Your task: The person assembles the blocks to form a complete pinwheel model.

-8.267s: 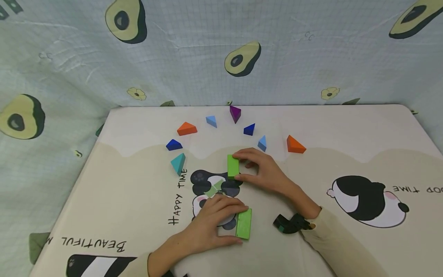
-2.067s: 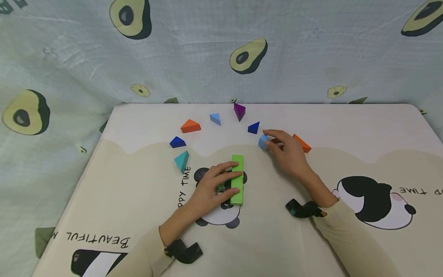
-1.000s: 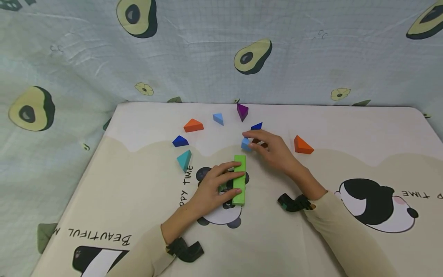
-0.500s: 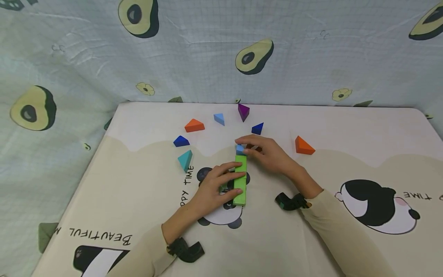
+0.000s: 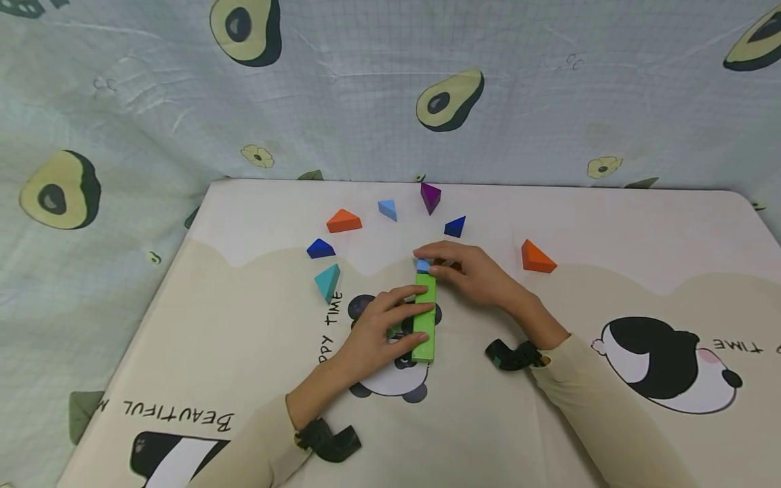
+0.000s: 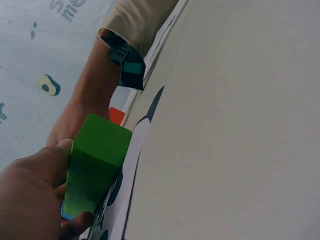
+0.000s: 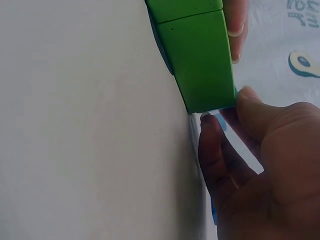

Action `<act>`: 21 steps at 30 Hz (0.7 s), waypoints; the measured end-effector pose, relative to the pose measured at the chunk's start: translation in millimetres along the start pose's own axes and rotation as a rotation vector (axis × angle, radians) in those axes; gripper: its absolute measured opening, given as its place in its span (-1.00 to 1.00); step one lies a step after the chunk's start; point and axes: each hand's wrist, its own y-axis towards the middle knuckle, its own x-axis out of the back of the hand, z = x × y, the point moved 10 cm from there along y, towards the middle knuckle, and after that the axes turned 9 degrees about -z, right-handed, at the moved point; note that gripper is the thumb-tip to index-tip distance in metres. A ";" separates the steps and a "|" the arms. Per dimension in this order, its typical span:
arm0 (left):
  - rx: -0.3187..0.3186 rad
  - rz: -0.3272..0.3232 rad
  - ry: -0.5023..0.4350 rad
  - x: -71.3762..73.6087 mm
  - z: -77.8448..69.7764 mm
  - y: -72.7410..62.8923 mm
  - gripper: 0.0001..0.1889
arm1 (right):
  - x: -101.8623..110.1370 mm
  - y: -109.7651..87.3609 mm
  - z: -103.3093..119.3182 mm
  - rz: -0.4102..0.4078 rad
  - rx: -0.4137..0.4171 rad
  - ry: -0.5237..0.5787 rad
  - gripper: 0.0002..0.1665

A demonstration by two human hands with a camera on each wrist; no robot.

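Note:
Two green rectangular blocks [image 5: 423, 339] lie end to end over the printed panda on the tabletop. My left hand [image 5: 376, 325] rests its spread fingers and thumb on top of them; in the left wrist view the thumb touches the upper edge of the near green block [image 6: 97, 145]. At the row's far end, my right hand [image 5: 472, 271] pinches a small light blue block [image 5: 423, 266] between thumb and index finger. That block sits against the green end, mostly covered by the fingers. In the right wrist view the right hand [image 7: 265, 150] is close to the green block [image 7: 202, 60].
Around the far side lie a teal block [image 5: 327, 282], a dark blue one [image 5: 321, 249], an orange one [image 5: 344, 221], a second light blue one [image 5: 387, 209], a purple one [image 5: 430, 198], another dark blue one [image 5: 455, 227] and another orange one [image 5: 538, 257].
The green blocks, earlier apart, are now joined end to end. The right hand took the light blue block from the right and moved it left to the green row's far end.

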 end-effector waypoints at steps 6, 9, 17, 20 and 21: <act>0.005 0.004 -0.009 -0.8 0.8 -0.1 -0.56 | -2.0 -0.8 0.1 0.021 0.010 0.012 -0.59; 0.007 0.004 -0.016 -0.7 0.5 0.2 -0.56 | -2.3 -1.0 1.1 0.025 0.018 0.005 -0.60; 0.002 0.002 -0.013 -0.8 1.0 -0.1 -0.56 | -2.1 -0.7 4.1 0.008 0.045 0.016 -0.61; 0.000 0.001 -0.010 -0.8 1.0 -0.1 -0.56 | -2.3 -0.4 2.7 -0.001 0.043 0.013 -0.61; -0.001 0.001 -0.009 -0.9 1.0 -0.1 -0.56 | -2.4 -0.5 2.1 -0.004 0.038 0.014 -0.61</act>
